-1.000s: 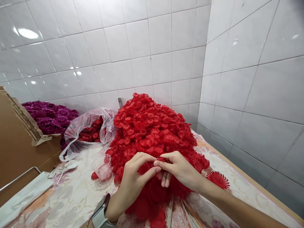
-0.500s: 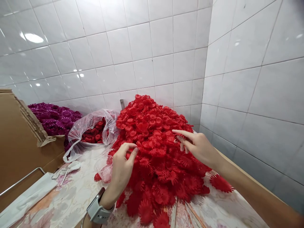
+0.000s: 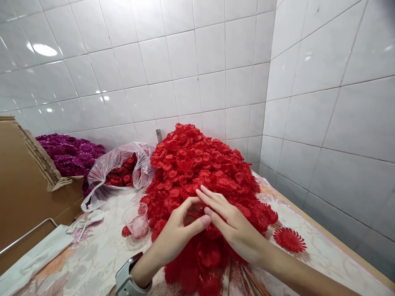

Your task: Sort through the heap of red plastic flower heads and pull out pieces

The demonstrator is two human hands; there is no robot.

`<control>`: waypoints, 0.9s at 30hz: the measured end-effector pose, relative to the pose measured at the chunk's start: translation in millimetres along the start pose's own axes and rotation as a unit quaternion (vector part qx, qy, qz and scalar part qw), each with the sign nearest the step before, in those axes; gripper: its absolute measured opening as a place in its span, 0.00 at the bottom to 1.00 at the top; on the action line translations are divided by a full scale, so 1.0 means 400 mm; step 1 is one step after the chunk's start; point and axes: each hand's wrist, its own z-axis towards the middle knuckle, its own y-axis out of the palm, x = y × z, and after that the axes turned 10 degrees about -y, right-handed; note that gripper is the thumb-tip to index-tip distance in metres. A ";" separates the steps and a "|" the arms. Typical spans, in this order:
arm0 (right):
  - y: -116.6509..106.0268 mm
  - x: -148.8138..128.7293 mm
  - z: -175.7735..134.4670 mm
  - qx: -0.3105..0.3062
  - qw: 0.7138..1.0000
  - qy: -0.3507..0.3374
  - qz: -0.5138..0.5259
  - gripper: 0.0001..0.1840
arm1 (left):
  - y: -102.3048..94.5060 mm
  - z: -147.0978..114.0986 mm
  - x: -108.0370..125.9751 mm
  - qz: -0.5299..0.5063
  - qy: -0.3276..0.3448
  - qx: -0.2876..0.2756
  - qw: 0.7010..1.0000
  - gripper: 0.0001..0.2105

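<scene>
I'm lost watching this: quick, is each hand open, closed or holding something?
Left hand: curled; whether it holds anything cannot be told.
Right hand: flatter; any grip cannot be told.

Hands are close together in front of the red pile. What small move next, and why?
I'd probably ease the right hand slightly away from the left hand: their fingertips come close together in front of the red flower-shaped pieces, and I can't tell whether anything is held between them, so a small gap might show that.
</scene>
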 end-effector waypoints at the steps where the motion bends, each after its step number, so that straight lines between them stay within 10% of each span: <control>1: 0.006 0.001 -0.003 -0.004 1.000 0.004 -0.002 0.25 | 0.005 -0.001 0.000 -0.020 -0.014 -0.022 0.999 0.15; 10: -0.008 -0.008 -0.001 0.053 0.991 0.063 0.101 0.27 | 0.024 0.010 -0.009 -0.140 -0.076 0.007 0.987 0.13; 18: -0.002 -0.008 -0.005 0.052 0.998 0.009 0.031 0.14 | 0.015 0.017 -0.040 0.012 -0.072 0.052 0.996 0.17; 27: 0.006 -0.003 -0.011 0.051 0.993 -0.078 -0.075 0.12 | 0.028 0.019 -0.039 -0.038 -0.094 0.062 0.993 0.17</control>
